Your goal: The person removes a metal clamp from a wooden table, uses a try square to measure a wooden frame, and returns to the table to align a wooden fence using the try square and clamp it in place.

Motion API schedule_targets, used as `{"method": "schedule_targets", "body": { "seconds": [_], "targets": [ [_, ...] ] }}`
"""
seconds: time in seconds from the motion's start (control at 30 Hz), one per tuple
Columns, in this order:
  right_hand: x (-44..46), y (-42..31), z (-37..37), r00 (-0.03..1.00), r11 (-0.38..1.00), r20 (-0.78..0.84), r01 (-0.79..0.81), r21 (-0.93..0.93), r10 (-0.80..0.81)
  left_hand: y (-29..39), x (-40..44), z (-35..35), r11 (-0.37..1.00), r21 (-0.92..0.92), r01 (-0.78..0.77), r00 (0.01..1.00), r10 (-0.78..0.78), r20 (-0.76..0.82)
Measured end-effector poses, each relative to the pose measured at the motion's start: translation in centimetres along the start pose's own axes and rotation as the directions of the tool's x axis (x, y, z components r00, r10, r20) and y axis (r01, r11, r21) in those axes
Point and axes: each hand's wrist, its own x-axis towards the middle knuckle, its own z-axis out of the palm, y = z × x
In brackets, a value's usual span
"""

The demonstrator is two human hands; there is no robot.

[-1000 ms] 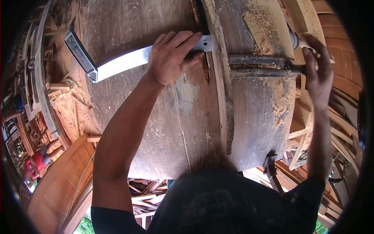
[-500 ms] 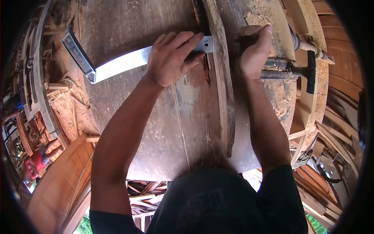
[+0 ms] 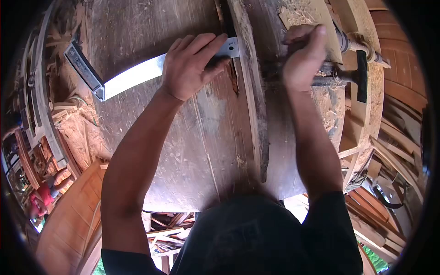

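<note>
My left hand [image 3: 190, 66] presses on the blade of a metal square [image 3: 135, 79], fingers bent over it. The blade's holed end touches a long upright board [image 3: 251, 87], and its dark stock [image 3: 83, 68] lies at the left of the wide wooden surface [image 3: 183, 151]. To the right of the board, my right hand [image 3: 306, 57] is closed above a clamp with a black T-handle [image 3: 362, 75]; whatever it holds is hidden by the curled fingers. The clamp's bars run partly behind this hand.
Sawdust [image 3: 298, 16] lies at the upper right near a second wooden clamp handle [image 3: 366, 50]. Wooden frames [image 3: 362, 123] stand on the right. A person in red [image 3: 43, 197] is at the far left, beyond a curved planked panel [image 3: 75, 215].
My right hand has left the clamp's T-handle, moved left and closed near the board. My left hand remains on the square. The whole view has shifted slightly.
</note>
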Motion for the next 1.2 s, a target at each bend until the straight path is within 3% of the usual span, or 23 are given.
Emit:
{"method": "schedule_targets", "body": {
  "seconds": [0.03,0.1,0.2,0.23,0.33,0.4,0.47,0.57,0.67,0.77,0.8,0.93,1.03,1.13,1.2],
  "targets": [
    [0.5,-1.2,-0.2,1.0,0.998,0.019,-0.011,0.058,0.01,0.0,-0.1,0.0,1.0,-0.006,0.001,1.0,-0.001,0.0],
    [2.0,-1.5,-2.4,0.98,0.994,0.169,0.105,0.002,-0.104,-0.1,0.0,0.0,1.0,0.001,0.002,1.0,-0.002,-0.002],
    [-0.3,-9.0,-1.9,0.899,0.917,0.437,0.176,-0.358,-0.002,-0.1,-0.1,0.0,0.999,0.032,-0.003,1.0,0.004,-0.011],
    [-1.5,-10.7,-2.0,0.781,0.891,0.624,0.302,-0.339,-0.028,-0.1,-0.1,0.0,0.999,0.044,-0.012,1.0,0.012,-0.016],
    [-11.4,-12.3,0.3,0.319,0.848,0.91,0.374,-0.376,0.263,0.0,0.0,0.1,0.998,0.061,-0.02,1.0,0.02,-0.005],
    [-14.3,-11.2,1.2,0.206,0.814,0.905,0.396,-0.425,0.373,0.1,-0.1,0.1,0.998,0.063,-0.014,1.0,0.014,0.002],
    [-15.1,-10.4,1.6,0.349,0.769,0.85,0.382,-0.513,0.394,0.1,-0.1,0.1,0.998,0.068,-0.014,1.0,0.015,-0.006],
    [-13.4,-10.2,0.9,0.383,0.818,0.845,0.294,-0.494,0.373,0.0,0.0,0.1,0.998,0.051,-0.032,0.999,0.033,-0.019],
    [-13.3,-12.0,2.0,0.356,0.856,0.86,0.235,-0.461,0.365,0.0,0.0,0.1,0.997,0.066,-0.028,1.0,0.028,-0.002],
    [-12.0,-10.2,1.8,0.433,0.843,0.832,0.243,-0.479,0.348,-0.2,0.0,0.3,0.998,0.04,-0.043,0.999,0.044,-0.028],
    [-12.5,-11.2,2.0,0.322,0.805,0.81,0.191,-0.562,0.49,-0.4,0.3,0.4,0.998,0.05,-0.048,0.998,0.049,-0.029],
    [-11.9,-10.5,2.2,0.367,0.782,0.789,0.211,-0.587,0.493,0.1,-0.3,0.2,0.998,0.061,-0.026,1.0,0.025,0.01],
    [-12.8,-12.0,2.4,0.43,0.873,0.846,0.218,-0.436,0.314,-0.1,-0.2,0.3,0.998,0.057,-0.032,0.999,0.032,-0.004],
    [-12.6,-10.7,2.3,0.385,0.843,0.829,0.194,-0.502,0.406,0.0,-0.1,0.1,0.998,0.064,-0.028,1.0,0.028,0.002],
    [-12.9,-10.9,2.4,0.443,0.888,0.844,0.191,-0.418,0.302,0.1,-0.2,0.1,0.998,0.059,-0.023,1.0,0.023,0.005]
  ]
}}
